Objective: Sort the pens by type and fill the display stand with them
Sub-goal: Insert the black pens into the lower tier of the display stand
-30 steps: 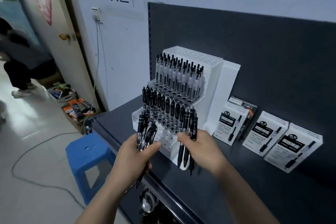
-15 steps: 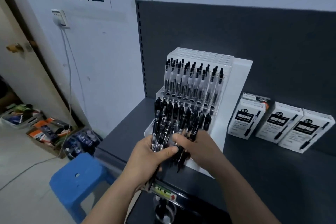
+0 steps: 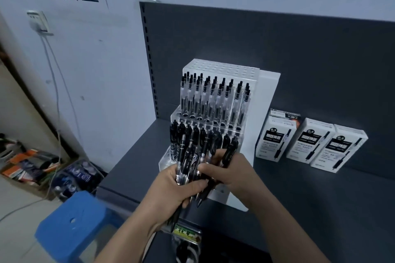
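Your left hand [image 3: 171, 190] curls tightly round a bundle of black pens [image 3: 190, 162], clips up, tips poking out below your fist. Your right hand [image 3: 233, 171] grips the same bundle from the other side. You hold it near the shelf's [image 3: 320, 198] front left corner, against the white display stand [image 3: 267, 100], where clear-barrelled pens [image 3: 213, 96] stand in the row above glossy black ones [image 3: 226, 139].

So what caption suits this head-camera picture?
Left hand and right hand hold a bundle of black pens before the partly filled display stand, pen boxes beside it.
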Action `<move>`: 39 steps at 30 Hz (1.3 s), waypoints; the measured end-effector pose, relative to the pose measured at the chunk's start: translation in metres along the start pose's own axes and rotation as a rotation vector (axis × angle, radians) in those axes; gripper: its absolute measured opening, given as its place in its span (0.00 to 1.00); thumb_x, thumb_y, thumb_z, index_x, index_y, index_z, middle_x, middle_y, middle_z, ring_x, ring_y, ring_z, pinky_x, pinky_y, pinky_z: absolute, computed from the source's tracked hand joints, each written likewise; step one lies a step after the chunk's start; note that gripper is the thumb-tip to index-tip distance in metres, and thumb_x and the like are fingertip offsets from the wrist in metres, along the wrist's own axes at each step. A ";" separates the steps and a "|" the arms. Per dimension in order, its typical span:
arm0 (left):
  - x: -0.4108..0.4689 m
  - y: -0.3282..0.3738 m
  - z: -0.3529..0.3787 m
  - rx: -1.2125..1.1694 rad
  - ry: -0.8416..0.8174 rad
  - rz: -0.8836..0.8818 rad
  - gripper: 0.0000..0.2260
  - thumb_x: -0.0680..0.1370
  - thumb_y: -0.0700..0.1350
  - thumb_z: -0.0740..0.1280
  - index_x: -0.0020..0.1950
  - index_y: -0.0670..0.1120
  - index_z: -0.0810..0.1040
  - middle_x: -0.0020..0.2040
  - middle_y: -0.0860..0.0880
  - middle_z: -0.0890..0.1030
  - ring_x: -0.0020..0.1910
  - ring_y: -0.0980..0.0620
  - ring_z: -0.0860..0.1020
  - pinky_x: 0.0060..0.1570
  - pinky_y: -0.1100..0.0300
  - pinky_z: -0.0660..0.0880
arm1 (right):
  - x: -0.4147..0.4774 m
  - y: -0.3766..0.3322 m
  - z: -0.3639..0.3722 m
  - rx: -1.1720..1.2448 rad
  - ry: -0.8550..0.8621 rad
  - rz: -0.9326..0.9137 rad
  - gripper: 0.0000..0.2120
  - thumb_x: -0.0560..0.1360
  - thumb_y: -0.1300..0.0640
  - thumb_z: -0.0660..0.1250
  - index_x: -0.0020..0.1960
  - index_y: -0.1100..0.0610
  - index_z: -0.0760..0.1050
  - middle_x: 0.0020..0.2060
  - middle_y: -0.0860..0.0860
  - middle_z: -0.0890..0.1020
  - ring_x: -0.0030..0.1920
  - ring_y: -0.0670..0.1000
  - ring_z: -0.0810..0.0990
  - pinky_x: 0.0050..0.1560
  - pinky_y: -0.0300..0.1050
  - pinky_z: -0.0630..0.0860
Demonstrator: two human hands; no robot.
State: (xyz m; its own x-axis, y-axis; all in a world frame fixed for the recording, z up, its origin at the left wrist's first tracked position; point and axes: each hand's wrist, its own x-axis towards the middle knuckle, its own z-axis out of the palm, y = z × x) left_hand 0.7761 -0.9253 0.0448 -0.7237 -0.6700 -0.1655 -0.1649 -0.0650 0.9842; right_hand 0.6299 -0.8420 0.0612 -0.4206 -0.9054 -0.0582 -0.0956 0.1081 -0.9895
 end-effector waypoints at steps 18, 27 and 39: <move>-0.012 -0.003 -0.016 0.016 -0.032 -0.072 0.10 0.70 0.39 0.75 0.46 0.44 0.77 0.26 0.51 0.77 0.23 0.53 0.68 0.25 0.63 0.68 | -0.002 -0.003 0.012 -0.126 0.024 -0.016 0.09 0.74 0.53 0.72 0.41 0.59 0.77 0.31 0.48 0.80 0.32 0.46 0.80 0.35 0.36 0.76; -0.019 -0.003 -0.033 0.133 0.300 0.087 0.09 0.69 0.44 0.77 0.45 0.49 0.79 0.32 0.57 0.82 0.31 0.61 0.78 0.31 0.70 0.72 | 0.001 -0.025 -0.003 0.000 0.286 -0.113 0.05 0.76 0.63 0.68 0.44 0.57 0.82 0.34 0.52 0.85 0.35 0.48 0.84 0.39 0.37 0.80; -0.021 -0.016 -0.056 0.009 0.382 0.050 0.06 0.72 0.49 0.73 0.44 0.48 0.82 0.40 0.47 0.86 0.27 0.59 0.75 0.33 0.60 0.70 | 0.039 -0.008 0.022 -0.695 0.390 -0.380 0.14 0.75 0.59 0.70 0.32 0.63 0.75 0.27 0.56 0.80 0.32 0.55 0.82 0.36 0.54 0.80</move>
State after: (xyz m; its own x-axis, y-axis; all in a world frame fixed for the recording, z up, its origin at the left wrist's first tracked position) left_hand 0.8315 -0.9519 0.0359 -0.4292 -0.8997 -0.0796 -0.1430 -0.0193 0.9895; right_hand 0.6339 -0.8874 0.0635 -0.5151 -0.7397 0.4331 -0.7649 0.1686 -0.6217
